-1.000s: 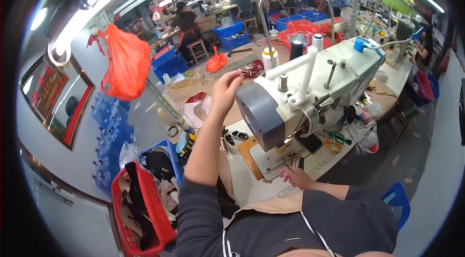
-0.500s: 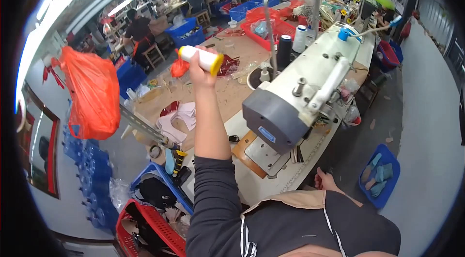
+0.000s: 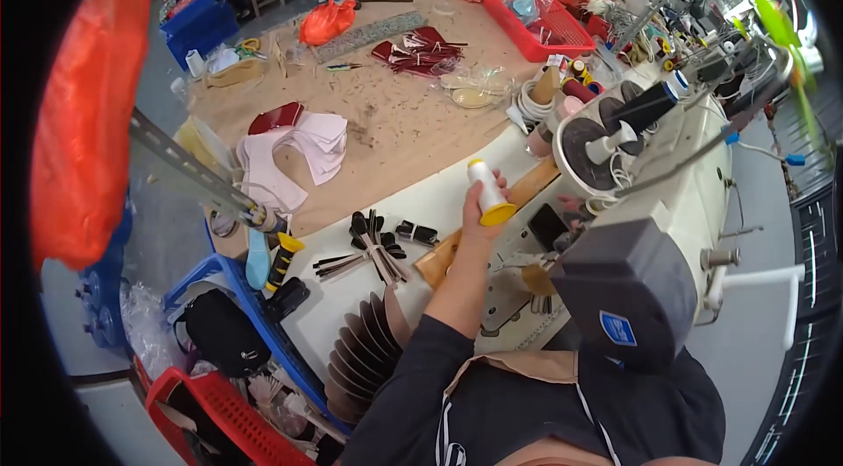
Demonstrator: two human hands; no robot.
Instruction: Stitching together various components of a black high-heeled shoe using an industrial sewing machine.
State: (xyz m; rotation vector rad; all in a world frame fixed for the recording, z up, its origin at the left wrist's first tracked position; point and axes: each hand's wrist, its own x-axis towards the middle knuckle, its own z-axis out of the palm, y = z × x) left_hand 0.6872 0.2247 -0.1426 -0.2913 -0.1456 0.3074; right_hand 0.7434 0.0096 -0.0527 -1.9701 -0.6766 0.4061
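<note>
A spool of white thread with yellow ends [image 3: 484, 185] is gripped in my left hand [image 3: 475, 218], tilted over the bed of the sewing machine [image 3: 625, 286]. Only some fingertips of my right hand [image 3: 575, 205] show beyond the machine's dark end cover; the rest is hidden behind it, and whether they hold anything is unclear. Close to them stands a thread stand with a round dark plate [image 3: 575, 152], and a cone of dark thread [image 3: 648, 106] leans farther right. Left of the spool, a small black case [image 3: 416, 233] and a tied bundle of dark strips [image 3: 376, 248] lie on the white tabletop.
Pale pink cut pieces [image 3: 263, 158] and dark red pieces [image 3: 420, 53] lie on the brown worktable. A red basket [image 3: 575, 47] stands at its far side. At left hang an orange bag [image 3: 88, 115] and a metal post [image 3: 189, 163]. Blue [image 3: 268, 339] and red [image 3: 224, 409] crates stand lower left.
My left hand has brought the thread spool down and right, from above the worktable to the machine. My right hand has moved from beside my body to behind the machine head. The view has shifted.
</note>
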